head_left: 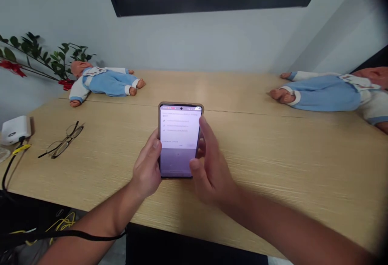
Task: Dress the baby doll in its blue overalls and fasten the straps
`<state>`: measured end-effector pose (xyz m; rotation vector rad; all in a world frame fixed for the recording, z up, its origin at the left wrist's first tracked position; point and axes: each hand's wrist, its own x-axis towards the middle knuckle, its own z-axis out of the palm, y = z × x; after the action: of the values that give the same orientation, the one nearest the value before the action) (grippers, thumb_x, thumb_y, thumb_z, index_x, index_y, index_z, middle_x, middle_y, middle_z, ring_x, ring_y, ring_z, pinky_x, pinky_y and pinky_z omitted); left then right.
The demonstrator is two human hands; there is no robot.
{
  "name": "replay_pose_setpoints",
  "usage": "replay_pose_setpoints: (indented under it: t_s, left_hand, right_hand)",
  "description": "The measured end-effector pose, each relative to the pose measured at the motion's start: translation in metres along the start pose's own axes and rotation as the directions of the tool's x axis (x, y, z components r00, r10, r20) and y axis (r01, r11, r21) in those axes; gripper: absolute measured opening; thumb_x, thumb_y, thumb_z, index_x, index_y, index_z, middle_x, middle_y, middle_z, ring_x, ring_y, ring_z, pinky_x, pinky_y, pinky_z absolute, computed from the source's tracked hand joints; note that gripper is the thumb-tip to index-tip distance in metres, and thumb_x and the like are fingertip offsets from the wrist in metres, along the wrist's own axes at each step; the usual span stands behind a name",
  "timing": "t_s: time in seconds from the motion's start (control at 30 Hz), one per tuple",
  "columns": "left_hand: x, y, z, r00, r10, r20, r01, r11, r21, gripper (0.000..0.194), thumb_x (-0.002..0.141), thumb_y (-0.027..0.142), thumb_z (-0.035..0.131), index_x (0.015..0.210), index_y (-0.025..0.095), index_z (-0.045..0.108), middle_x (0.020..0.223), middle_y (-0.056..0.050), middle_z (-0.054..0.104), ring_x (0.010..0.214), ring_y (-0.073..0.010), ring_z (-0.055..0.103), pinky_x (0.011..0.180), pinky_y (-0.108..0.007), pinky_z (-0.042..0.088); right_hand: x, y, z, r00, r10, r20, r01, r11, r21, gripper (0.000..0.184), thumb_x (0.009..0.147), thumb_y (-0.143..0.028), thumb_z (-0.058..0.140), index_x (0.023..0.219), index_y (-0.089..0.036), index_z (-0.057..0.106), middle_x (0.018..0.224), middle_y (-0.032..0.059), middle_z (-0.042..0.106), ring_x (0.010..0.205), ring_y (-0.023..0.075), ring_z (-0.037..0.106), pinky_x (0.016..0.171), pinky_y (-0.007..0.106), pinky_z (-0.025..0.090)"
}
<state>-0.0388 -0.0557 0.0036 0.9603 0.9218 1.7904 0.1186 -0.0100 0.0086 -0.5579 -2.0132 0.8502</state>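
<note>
A smartphone (pixel 178 139) with a lit screen is held upright above the middle of the wooden table (pixel 273 155). Its screen shows a white panel with several text lines over a darker lower part; the text is too small to read. My left hand (pixel 148 168) grips the phone's left edge, thumb along the side and the other fingers hidden behind. Around the right edge is my right hand (pixel 212 168), its index finger by the upper right side and its thumb over the lower right corner of the screen. Some fingertips show behind the phone's right edge.
One baby doll (pixel 109 82) in blue lies at the back left, another doll (pixel 327 91) at the back right. Eyeglasses (pixel 63 141) and a white device (pixel 16 129) with a black cable rest on the left. A leafy plant (pixel 57 58) stands behind.
</note>
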Motion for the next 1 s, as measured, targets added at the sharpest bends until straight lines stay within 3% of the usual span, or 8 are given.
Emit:
replay_pose_setpoints:
  t_s: [0.13,0.27,0.43,0.57,0.67,0.8,1.0]
  left_hand:
    - [0.0,0.0,0.0,1.0,0.017,0.014,-0.017,1.0,0.0,0.039,0.103,0.043,0.051,0.138,0.028,0.063,0.136,-0.006,0.068,0.125,-0.0278,0.065,0.107,-0.043,0.054]
    - [0.001,0.0,0.001,1.0,0.023,-0.006,-0.023,1.0,0.001,0.039,0.103,0.041,0.052,0.137,0.027,0.064,0.136,-0.006,0.068,0.127,-0.0273,0.064,0.108,-0.042,0.053]
    - [0.002,0.002,0.004,1.0,-0.002,0.003,0.002,1.0,-0.021,0.036,0.102,0.044,0.054,0.131,0.028,0.067,0.133,-0.007,0.07,0.121,-0.0297,0.067,0.102,-0.045,0.057]
    - [0.002,0.003,0.004,0.999,-0.04,0.025,0.04,0.999,-0.023,0.041,0.101,0.048,0.055,0.132,0.026,0.066,0.131,-0.009,0.07,0.119,-0.032,0.068,0.103,-0.05,0.056]
    - [0.002,0.002,0.003,0.999,-0.035,0.007,0.035,0.999,-0.009,0.04,0.101,0.046,0.054,0.134,0.025,0.065,0.132,-0.009,0.071,0.121,-0.03,0.067,0.103,-0.047,0.056]
    - [0.003,0.002,0.002,1.0,-0.024,-0.014,0.024,1.0,-0.006,0.036,0.102,0.043,0.054,0.13,0.026,0.067,0.13,-0.007,0.071,0.118,-0.0276,0.069,0.101,-0.042,0.057]
    - [0.003,0.003,0.002,0.999,-0.044,-0.016,0.044,0.999,-0.013,0.037,0.1,0.046,0.058,0.129,0.025,0.068,0.129,-0.008,0.072,0.118,-0.031,0.069,0.099,-0.046,0.058]
  right_hand:
    - [0.003,-0.002,-0.005,1.0,-0.029,-0.008,0.029,0.999,-0.023,0.067,0.105,-0.055,0.034,0.165,-0.033,0.012,0.14,0.0138,0.055,0.114,0.0327,0.059,0.085,0.053,0.057]
    - [0.004,-0.006,-0.007,0.998,0.066,0.013,-0.066,0.998,0.019,0.066,0.103,-0.059,0.04,0.163,-0.037,0.022,0.14,0.0124,0.056,0.111,0.034,0.058,0.085,0.055,0.056]
    - [0.003,-0.009,-0.006,0.983,0.179,0.037,-0.182,0.956,0.229,0.075,0.101,-0.059,0.047,0.164,-0.041,0.011,0.15,0.0097,0.049,0.117,0.0354,0.058,0.087,0.054,0.056]
    - [0.006,-0.01,-0.005,0.965,0.261,0.003,-0.25,0.919,0.306,0.08,0.101,-0.057,0.048,0.165,-0.039,0.005,0.142,0.0107,0.056,0.102,0.0298,0.063,0.081,0.05,0.058]
    - [0.009,-0.01,-0.006,0.948,0.318,-0.013,-0.297,0.899,0.322,0.079,0.101,-0.056,0.05,0.165,-0.04,0.006,0.136,0.0102,0.059,0.09,0.0261,0.063,0.073,0.045,0.058]
    - [0.011,-0.01,-0.007,0.943,0.333,-0.019,-0.311,0.896,0.316,0.077,0.102,-0.055,0.05,0.164,-0.041,0.007,0.133,0.0097,0.061,0.088,0.0244,0.063,0.071,0.043,0.058]
    - [0.009,-0.007,-0.006,0.951,0.309,-0.021,-0.282,0.892,0.352,0.075,0.102,-0.054,0.049,0.164,-0.038,0.01,0.131,0.01,0.062,0.087,0.0241,0.063,0.074,0.044,0.058]
